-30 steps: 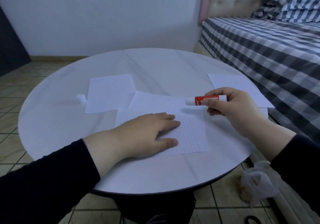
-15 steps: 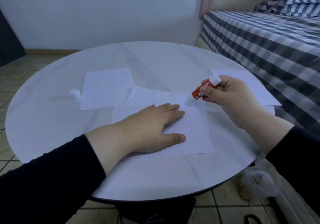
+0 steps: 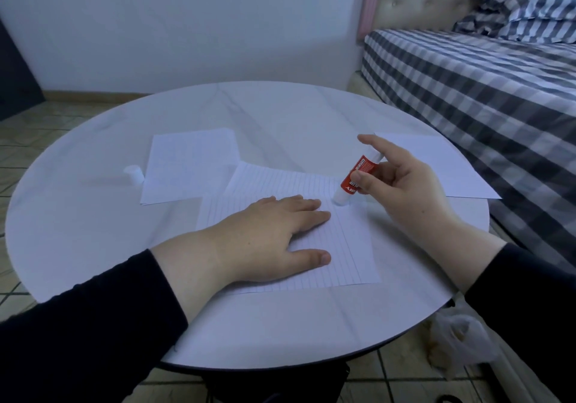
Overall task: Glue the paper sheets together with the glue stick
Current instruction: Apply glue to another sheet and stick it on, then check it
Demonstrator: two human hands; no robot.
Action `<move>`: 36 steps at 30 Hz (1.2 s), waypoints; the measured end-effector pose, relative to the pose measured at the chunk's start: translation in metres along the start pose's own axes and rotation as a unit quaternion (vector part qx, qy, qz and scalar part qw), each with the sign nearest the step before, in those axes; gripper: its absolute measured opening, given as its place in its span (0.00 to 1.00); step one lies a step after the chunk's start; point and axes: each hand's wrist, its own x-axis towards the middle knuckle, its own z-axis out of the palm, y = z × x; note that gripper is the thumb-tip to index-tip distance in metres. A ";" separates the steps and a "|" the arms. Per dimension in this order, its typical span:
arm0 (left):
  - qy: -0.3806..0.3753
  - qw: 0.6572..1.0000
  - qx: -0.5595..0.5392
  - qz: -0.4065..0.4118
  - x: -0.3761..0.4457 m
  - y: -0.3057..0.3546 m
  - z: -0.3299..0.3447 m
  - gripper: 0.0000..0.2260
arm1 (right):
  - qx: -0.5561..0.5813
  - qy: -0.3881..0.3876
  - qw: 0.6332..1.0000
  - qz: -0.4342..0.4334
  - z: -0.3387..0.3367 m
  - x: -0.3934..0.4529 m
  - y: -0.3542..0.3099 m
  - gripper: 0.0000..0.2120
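Four paper sheets lie on the round white worktop (image 3: 280,116). The nearest lined sheet (image 3: 352,247) sits under the left hand (image 3: 268,237), which lies flat on it with fingers straight and thumb spread. A second lined sheet (image 3: 274,181) pokes out from under its far edge. A blank sheet (image 3: 190,162) lies farther left, and another blank sheet (image 3: 445,169) lies at the right rim, partly behind the right hand (image 3: 402,184). The right hand pinches the red glue stick (image 3: 358,175) between thumb and curled fingers, with the forefinger raised off it. The stick tilts, top toward the far right, and its white lower end touches the near lined sheet at the far right corner, just beyond the left fingertips. A small white cap (image 3: 134,174) stands on the worktop just left of the left blank sheet. A bed (image 3: 498,91) with checked cover stands to the right, and a pale plastic bag (image 3: 458,343) lies on the tiled floor below the worktop's rim.
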 end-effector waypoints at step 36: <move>0.011 1.000 -0.019 0.000 -0.002 -0.004 0.007 0.33 | -0.082 0.007 0.996 -0.028 0.001 -0.012 -0.013 0.26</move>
